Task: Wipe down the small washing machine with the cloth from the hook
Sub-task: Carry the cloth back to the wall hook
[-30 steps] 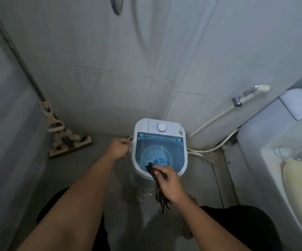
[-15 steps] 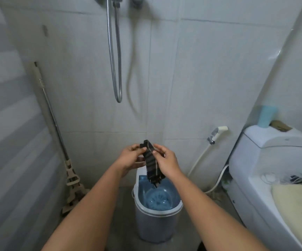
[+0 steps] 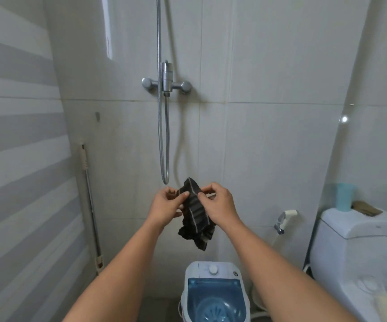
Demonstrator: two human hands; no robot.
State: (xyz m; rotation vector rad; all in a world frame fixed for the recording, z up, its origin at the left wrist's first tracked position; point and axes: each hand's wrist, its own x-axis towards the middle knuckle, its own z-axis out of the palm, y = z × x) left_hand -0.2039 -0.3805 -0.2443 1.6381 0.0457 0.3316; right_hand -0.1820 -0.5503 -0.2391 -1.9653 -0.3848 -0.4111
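While both hands are raised at chest level before the tiled wall [image 3: 269, 66], the dark cloth [image 3: 194, 212] hangs between them: a crumpled, charcoal fabric crossed by thin pale stripes, its upper edge bunched and its lower folds drooping free. The left hand [image 3: 167, 206] pinches the cloth's upper left edge in a closed grip of thumb and fingers; the right hand [image 3: 220, 205] likewise holds a closed grip on its upper right edge. Directly below, on the floor, stands the small washing machine [image 3: 214, 293], white-bodied with a round dial and a translucent blue lid. A chrome shower valve [image 3: 166, 82] and looped hose [image 3: 163, 147] occupy the wall above. A mop handle [image 3: 91, 205] leans at left; a toilet cistern [image 3: 359, 247] bearing a blue cup [image 3: 345, 197] stands at right.
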